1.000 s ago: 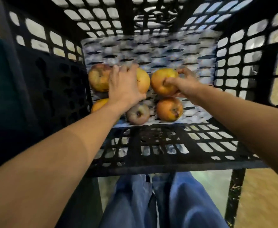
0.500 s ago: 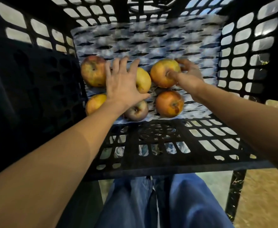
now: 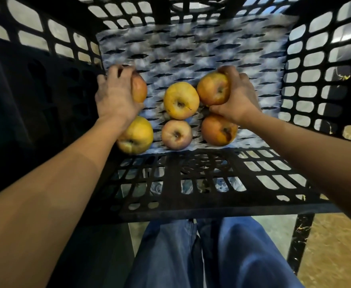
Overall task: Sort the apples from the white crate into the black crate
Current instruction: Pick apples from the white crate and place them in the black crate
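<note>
Here both hands are down inside the black crate (image 3: 191, 212), whose floor is covered at the far end by a white foam net liner (image 3: 191, 48), apparently there to cushion the fruit. Six apples sit on it in two rows of three, touching or nearly so, which looks like deliberate packing rather than dumping.

The left hand (image 3: 114, 98) covers the far-left red apple (image 3: 139, 88) beside the left wall. Its fingers (image 3: 116, 70) curl over the far side of the fruit, closed around it. The right hand (image 3: 237, 100) holds the far-right orange-red apple (image 3: 212, 90), fingers (image 3: 226, 69) wrapped over the top and thumb tucked under the near side, just beside the near-right apple (image 3: 218, 130).

Between the hands lies the far-middle yellow apple (image 3: 180, 100), and the near row also has a small pinkish apple (image 3: 176, 135) and a large yellow apple (image 3: 136, 135). No fingers are on these.

My guess is that each hand is seating its apple in the row. The white crate is out of view.
</note>
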Action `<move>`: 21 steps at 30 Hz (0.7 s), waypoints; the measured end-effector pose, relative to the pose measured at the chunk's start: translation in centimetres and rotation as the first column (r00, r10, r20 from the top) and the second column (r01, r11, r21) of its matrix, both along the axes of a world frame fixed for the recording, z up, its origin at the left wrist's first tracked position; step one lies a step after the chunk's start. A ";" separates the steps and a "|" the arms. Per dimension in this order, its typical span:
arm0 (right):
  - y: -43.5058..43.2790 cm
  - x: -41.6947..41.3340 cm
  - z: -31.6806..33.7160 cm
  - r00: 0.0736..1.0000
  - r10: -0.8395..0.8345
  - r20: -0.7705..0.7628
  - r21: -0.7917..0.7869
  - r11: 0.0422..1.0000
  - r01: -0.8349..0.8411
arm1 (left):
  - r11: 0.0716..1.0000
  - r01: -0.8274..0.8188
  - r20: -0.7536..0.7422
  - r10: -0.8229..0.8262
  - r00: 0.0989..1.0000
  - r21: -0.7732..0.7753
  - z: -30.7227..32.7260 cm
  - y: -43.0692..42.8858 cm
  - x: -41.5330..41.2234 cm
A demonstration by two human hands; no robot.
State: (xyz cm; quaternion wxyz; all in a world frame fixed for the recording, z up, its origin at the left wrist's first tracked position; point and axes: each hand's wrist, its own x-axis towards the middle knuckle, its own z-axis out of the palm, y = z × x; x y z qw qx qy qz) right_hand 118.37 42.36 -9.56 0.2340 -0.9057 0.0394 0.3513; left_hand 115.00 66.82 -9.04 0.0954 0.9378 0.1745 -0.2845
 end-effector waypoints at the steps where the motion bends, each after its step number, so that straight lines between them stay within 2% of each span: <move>1: 0.1 0.1 0.0 1.000 -0.006 -0.002 -0.010 1.000 0.006 | 1.000 -0.024 -0.008 0.024 1.000 0.006 0.1 0.0 0.0; 6: -0.1 0.0 -0.2 0.997 -0.049 -0.058 -0.057 0.997 0.046 | 0.999 -0.013 -0.036 0.014 0.999 0.031 0.5 -0.4 -0.8; 12: 0.8 -0.6 0.1 0.999 0.013 -0.041 -0.158 0.987 -0.019 | 1.000 -0.002 -0.109 0.004 0.994 0.020 0.4 -0.3 -0.3; 15: 0.9 -0.7 0.1 0.998 0.041 -0.045 -0.180 0.983 -0.048 | 0.991 0.131 -0.080 -0.128 0.988 0.030 0.2 -0.5 -0.4; 18: 0.7 -0.8 0.1 0.998 0.031 -0.048 -0.146 0.989 -0.038 | 0.932 0.338 0.001 -0.340 0.940 -0.132 0.1 -1.8 -0.1; 21: 0.6 -1.0 0.1 0.999 0.014 -0.043 -0.111 0.994 -0.018 | 0.897 0.332 -0.008 -0.349 0.937 -0.292 0.1 -4.3 0.4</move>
